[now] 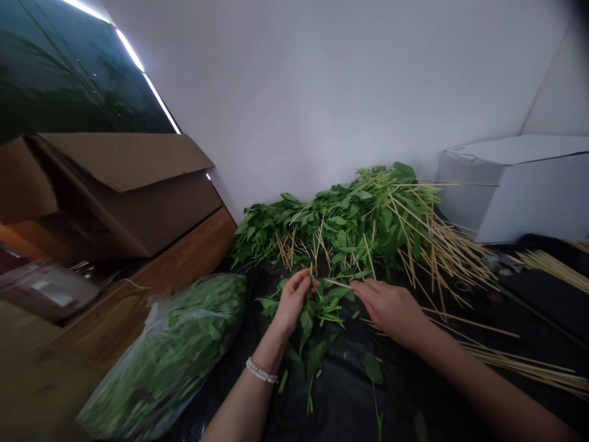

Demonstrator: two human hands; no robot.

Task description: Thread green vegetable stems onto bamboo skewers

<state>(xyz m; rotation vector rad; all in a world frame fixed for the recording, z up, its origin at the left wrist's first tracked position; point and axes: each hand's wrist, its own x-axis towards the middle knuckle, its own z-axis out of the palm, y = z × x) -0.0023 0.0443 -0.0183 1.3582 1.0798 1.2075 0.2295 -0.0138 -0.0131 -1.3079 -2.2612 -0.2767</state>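
Observation:
My left hand (291,301), with a beaded bracelet (261,371) at its wrist, is closed in a pinch on a green leafy stem (311,270). From the right, my right hand (391,310) grips a thin wooden skewer (338,282), its tip pointing at the stem near my left fingertips. Whether the tip touches the stem I cannot tell. Below both hands, cut stem pieces and loose leaves (329,310) lie on black plastic sheeting (340,399). Just behind them rises a long pile of leafy greens (340,221) with many skewers stuck among the stems.
A clear bag of leaves (179,356) lies at left. Behind it stands an open cardboard box (138,202) by a wooden ledge (193,245). Loose skewers (529,362) are spread at right, and a white box (529,190) stands against the wall (322,92).

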